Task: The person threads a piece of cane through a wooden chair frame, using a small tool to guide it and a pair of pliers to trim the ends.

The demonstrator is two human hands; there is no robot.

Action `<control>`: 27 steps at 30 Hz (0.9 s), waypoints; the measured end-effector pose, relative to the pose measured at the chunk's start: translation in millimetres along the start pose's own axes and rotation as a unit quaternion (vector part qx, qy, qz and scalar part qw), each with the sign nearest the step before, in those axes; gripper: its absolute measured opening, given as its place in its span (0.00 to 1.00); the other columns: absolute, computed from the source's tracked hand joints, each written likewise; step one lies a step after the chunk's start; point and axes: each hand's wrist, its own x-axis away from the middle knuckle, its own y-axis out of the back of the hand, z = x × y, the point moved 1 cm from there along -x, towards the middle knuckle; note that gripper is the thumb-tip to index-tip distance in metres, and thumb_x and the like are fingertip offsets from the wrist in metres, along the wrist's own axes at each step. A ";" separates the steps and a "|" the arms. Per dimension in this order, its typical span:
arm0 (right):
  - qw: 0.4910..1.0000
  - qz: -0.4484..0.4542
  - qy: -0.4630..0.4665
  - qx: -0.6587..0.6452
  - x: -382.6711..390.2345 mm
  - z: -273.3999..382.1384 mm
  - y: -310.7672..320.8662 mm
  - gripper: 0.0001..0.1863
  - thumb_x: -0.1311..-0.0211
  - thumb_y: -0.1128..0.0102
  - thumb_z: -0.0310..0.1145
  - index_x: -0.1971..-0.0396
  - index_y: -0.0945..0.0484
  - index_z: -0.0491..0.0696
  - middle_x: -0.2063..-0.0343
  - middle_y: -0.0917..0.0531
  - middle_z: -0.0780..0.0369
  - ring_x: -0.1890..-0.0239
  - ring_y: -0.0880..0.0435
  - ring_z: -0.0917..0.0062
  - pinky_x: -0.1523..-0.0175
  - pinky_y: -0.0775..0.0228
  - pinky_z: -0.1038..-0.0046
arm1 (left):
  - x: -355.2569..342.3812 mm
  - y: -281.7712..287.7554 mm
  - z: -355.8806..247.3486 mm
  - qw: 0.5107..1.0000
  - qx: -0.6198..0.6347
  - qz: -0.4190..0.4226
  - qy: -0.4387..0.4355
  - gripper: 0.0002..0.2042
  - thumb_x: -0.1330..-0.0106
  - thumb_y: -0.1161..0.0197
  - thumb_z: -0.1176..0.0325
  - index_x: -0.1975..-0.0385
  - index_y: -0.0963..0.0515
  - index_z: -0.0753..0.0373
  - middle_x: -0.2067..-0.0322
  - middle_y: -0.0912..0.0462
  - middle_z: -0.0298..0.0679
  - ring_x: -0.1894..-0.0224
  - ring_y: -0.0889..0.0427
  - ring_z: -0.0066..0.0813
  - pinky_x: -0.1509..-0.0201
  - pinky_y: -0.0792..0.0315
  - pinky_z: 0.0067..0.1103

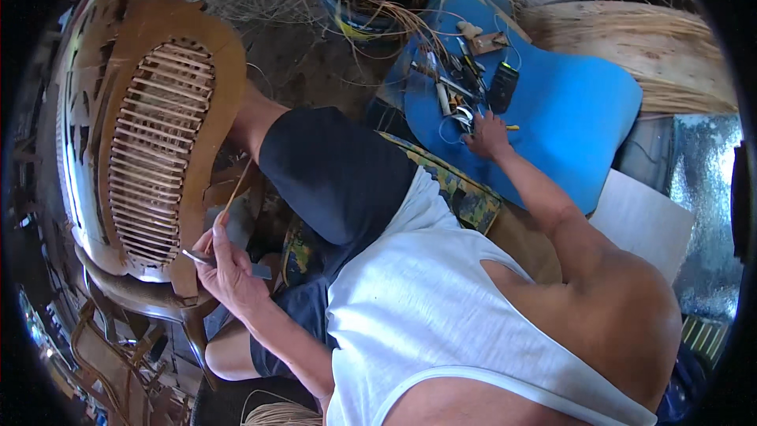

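My left hand (233, 272) is closed beside a wooden chair, pinching a thin, reddish-brown cane strand (235, 193) that runs up toward the chair frame. In the same hand is a tool with a dark, curved end (199, 257) and a flat grey piece (261, 271) showing on the other side; its kind is unclear. The brown chair frame (225, 55) has an oval opening crossed by several pale cane strips (154, 158). My right hand (489, 136) reaches down among hand tools (461, 83) on a blue board (568, 110), fingers bent together at a silvery tool (465, 116), their grip partly hidden.
A dark bucket (325, 0) with loose cane strands stands at the far side. Curved wooden pieces (615, 24) and bundled fibres lie at the far right. A black device (502, 88) rests on the board. More chair frames (106, 355) stand at the lower left.
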 end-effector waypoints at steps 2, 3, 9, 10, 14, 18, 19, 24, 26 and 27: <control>0.977 -0.150 0.150 0.012 1.5 6.8 -0.6 0.40 0.48 0.29 0.51 0.39 0.32 0.47 0.50 0.28 0.51 0.50 0.26 0.54 0.44 0.35 0.52 | 3.4 -1.0 2.0 1.000 -0.009 -0.029 -0.002 0.09 0.33 0.32 0.66 0.60 0.17 0.65 0.82 0.30 0.23 0.85 0.44 0.06 0.83 0.56 0.12; 0.978 -0.142 0.153 0.011 2.1 10.5 1.8 0.40 0.48 0.29 0.51 0.39 0.32 0.47 0.50 0.28 0.51 0.50 0.26 0.54 0.44 0.35 0.52 | 4.1 -1.4 2.6 1.000 -0.001 -0.029 0.010 0.08 0.33 0.33 0.66 0.60 0.17 0.64 0.81 0.28 0.24 0.85 0.43 0.06 0.84 0.56 0.11; 0.949 -0.164 0.178 -0.202 29.4 80.5 105.3 0.29 0.43 0.30 0.40 0.44 0.28 0.43 0.50 0.24 0.50 0.44 0.25 0.54 0.38 0.34 0.57 | 13.5 -12.0 -8.1 0.996 -0.086 -0.013 -0.018 0.05 0.32 0.33 0.70 0.66 0.20 0.63 0.70 0.16 0.32 0.78 0.32 0.08 0.76 0.41 0.10; 0.909 -0.190 0.201 -0.311 40.9 95.0 134.6 0.26 0.40 0.32 0.37 0.45 0.28 0.42 0.48 0.24 0.50 0.45 0.24 0.54 0.39 0.32 0.60 | 16.7 -18.1 -9.4 0.987 -0.155 0.001 -0.040 0.05 0.33 0.33 0.71 0.65 0.19 0.65 0.69 0.15 0.32 0.74 0.28 0.09 0.71 0.35 0.10; 0.754 -0.195 0.501 -0.378 98.2 180.8 228.4 0.24 0.36 0.38 0.31 0.41 0.30 0.43 0.48 0.23 0.52 0.45 0.23 0.58 0.39 0.32 0.62 | 41.3 -53.7 -4.8 0.976 -0.100 0.189 0.038 0.01 0.32 0.35 0.77 0.67 0.19 0.65 0.68 0.15 0.31 0.67 0.25 0.10 0.62 0.31 0.10; 0.652 0.100 0.563 -0.498 139.3 258.3 259.5 0.23 0.30 0.42 0.30 0.39 0.33 0.43 0.61 0.17 0.55 0.59 0.15 0.63 0.53 0.23 0.66 | 44.5 -49.5 -21.2 0.984 -0.086 0.150 -0.049 0.02 0.33 0.34 0.76 0.63 0.18 0.65 0.70 0.19 0.27 0.72 0.30 0.08 0.67 0.34 0.11; 0.657 0.104 0.570 -0.483 141.2 263.8 261.7 0.16 0.29 0.43 0.31 0.46 0.28 0.41 0.67 0.15 0.55 0.65 0.13 0.62 0.61 0.23 0.68 | 43.9 -45.9 -25.3 0.992 -0.007 0.118 -0.040 0.01 0.32 0.35 0.76 0.66 0.19 0.65 0.71 0.20 0.28 0.73 0.30 0.08 0.69 0.36 0.11; 0.641 0.097 0.637 -0.417 118.9 277.0 258.8 0.05 0.32 0.41 0.29 0.62 0.23 0.44 0.69 0.15 0.52 0.63 0.14 0.57 0.62 0.24 0.66 | 40.6 -16.0 -22.6 0.983 -0.029 0.141 0.112 0.04 0.31 0.35 0.74 0.60 0.20 0.66 0.71 0.19 0.28 0.71 0.30 0.08 0.67 0.35 0.09; 0.685 0.065 0.663 -0.294 99.9 272.5 266.1 0.05 0.33 0.42 0.31 0.61 0.23 0.47 0.69 0.16 0.52 0.64 0.14 0.57 0.61 0.24 0.63 | 43.7 -10.6 -11.1 0.978 -0.082 0.165 0.102 0.06 0.28 0.38 0.70 0.58 0.20 0.65 0.69 0.17 0.29 0.78 0.37 0.07 0.78 0.44 0.10; 0.706 0.023 0.661 -0.253 86.0 268.2 276.7 0.05 0.33 0.43 0.32 0.61 0.23 0.48 0.71 0.16 0.52 0.65 0.14 0.56 0.62 0.24 0.61 | 42.5 -3.2 -7.1 0.977 -0.101 0.149 0.117 0.07 0.28 0.38 0.70 0.57 0.20 0.65 0.69 0.18 0.29 0.77 0.36 0.07 0.77 0.42 0.10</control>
